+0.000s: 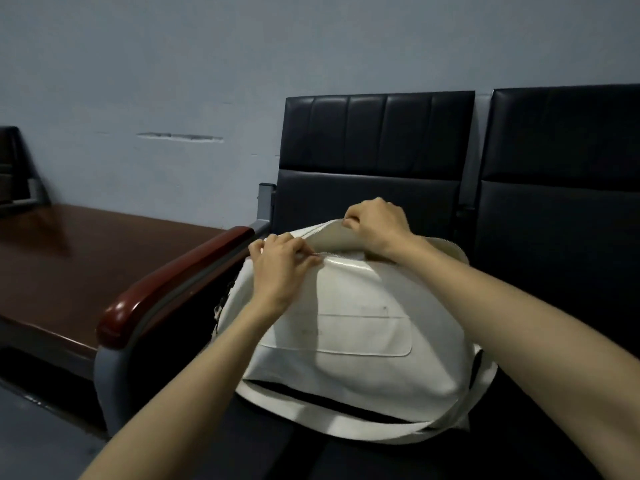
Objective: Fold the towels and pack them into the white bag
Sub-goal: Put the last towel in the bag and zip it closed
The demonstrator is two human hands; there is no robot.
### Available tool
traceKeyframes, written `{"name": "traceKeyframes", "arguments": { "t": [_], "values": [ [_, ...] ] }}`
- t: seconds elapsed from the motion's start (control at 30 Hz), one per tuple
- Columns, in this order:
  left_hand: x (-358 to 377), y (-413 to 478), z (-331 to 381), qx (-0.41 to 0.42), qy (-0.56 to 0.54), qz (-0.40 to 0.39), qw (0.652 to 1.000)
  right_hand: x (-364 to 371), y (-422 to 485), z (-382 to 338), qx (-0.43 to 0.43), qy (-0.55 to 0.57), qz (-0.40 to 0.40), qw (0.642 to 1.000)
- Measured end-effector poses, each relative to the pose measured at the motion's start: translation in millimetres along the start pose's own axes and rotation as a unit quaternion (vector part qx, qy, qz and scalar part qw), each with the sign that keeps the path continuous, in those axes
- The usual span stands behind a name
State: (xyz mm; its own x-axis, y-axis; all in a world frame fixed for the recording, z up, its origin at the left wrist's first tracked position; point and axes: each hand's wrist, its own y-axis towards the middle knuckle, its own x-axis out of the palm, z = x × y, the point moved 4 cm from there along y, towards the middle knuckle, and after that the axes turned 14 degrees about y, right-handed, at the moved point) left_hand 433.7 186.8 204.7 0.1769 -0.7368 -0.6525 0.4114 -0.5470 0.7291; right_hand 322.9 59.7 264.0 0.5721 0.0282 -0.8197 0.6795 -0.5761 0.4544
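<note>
Fingers [306,259] of the left hand [277,271] are closed in a tight pinch on the zip [332,255] at the near lip of the bag [363,306]. Those of the right hand [379,226] are curled round the far lip [351,221], lifting it so the pale lining shows. The mouth gapes only partly. The step looks like working the zip, though whether to open or close I cannot tell. No towels are in view. The next move likely calls for holding one lip taut while the zip runs. The bag sits on a dark seat [381,195], with its strap [346,419] trailing in front. An armrest [173,282] and a brown counter [69,265] lie to the left.
</note>
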Motion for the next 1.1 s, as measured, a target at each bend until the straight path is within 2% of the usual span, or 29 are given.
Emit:
{"name": "traceKeyframes", "arguments": {
  "t": [0.07, 0.13, 0.2, 0.3, 0.43, 0.5, 0.57, 0.63, 0.7, 0.77, 0.8, 0.83, 0.97, 1.1],
  "values": [
    [24.3, -10.1, -0.3, -0.03, 0.016, -0.008, 0.999, 16.1, -33.8, 3.6, -0.003, -0.01, -0.025, 1.0],
    [41.2, -17.8, 2.8, -0.028, 0.012, 0.02, 0.999, 36.8, -64.7, 19.0, 0.034, 0.005, -0.043, 0.998],
    [47.9, -19.9, 3.6, -0.043, 0.014, 0.041, 0.998, 48.6, -73.9, 30.4, 0.049, 0.026, -0.027, 0.998],
    [51.0, -20.2, -2.1, -0.094, -0.01, -0.004, 0.996, 59.1, -67.5, 27.4, 0.034, -0.004, -0.035, 0.999],
    [42.3, -12.3, -12.1, -0.058, 0.013, -0.064, 0.996, 69.3, -66.6, 12.8, 0.022, 0.006, -0.04, 0.999],
    [29.9, -1.4, -25.6, -0.068, -0.048, -0.109, 0.991, 73.6, -66.9, 6.7, 0.018, 0.01, -0.047, 0.999],
    [14.2, 5.5, -46.3, -0.088, -0.106, -0.109, 0.984, 77.0, -69.8, 4.3, 0.019, 0.016, -0.048, 0.999],
    [10.4, 8.5, -78.1, -0.149, -0.124, -0.106, 0.975, 79.0, -73.6, 6.3, 0.023, 0.026, -0.04, 0.999],
    [18.4, 2.9, -108.0, -0.256, -0.162, -0.175, 0.937, 80.1, -77.6, 8.0, 0.029, 0.039, -0.037, 0.998],
    [30.6, -9.3, -119.5, -0.36, -0.291, -0.274, 0.843, 81.3, -81.3, 8.8, 0.032, 0.048, -0.041, 0.998],
    [35.3, -14.0, -123.1, -0.386, -0.337, -0.298, 0.805, 81.0, -83.4, 9.4, 0.033, 0.053, -0.044, 0.997],
    [37.7, -16.5, -126.5, -0.393, -0.346, -0.313, 0.792, 80.5, -85.4, 10.6, 0.037, 0.06, -0.048, 0.996],
    [46.2, -28.4, -144.7, -0.378, -0.261, -0.354, 0.815, 76.8, -91.1, 14.7, 0.052, 0.091, -0.058, 0.993],
    [45.4, -31.7, -152.6, -0.338, -0.232, -0.346, 0.844, 75.1, -94.3, 13.4, 0.051, 0.087, -0.056, 0.993]
  ]
}}
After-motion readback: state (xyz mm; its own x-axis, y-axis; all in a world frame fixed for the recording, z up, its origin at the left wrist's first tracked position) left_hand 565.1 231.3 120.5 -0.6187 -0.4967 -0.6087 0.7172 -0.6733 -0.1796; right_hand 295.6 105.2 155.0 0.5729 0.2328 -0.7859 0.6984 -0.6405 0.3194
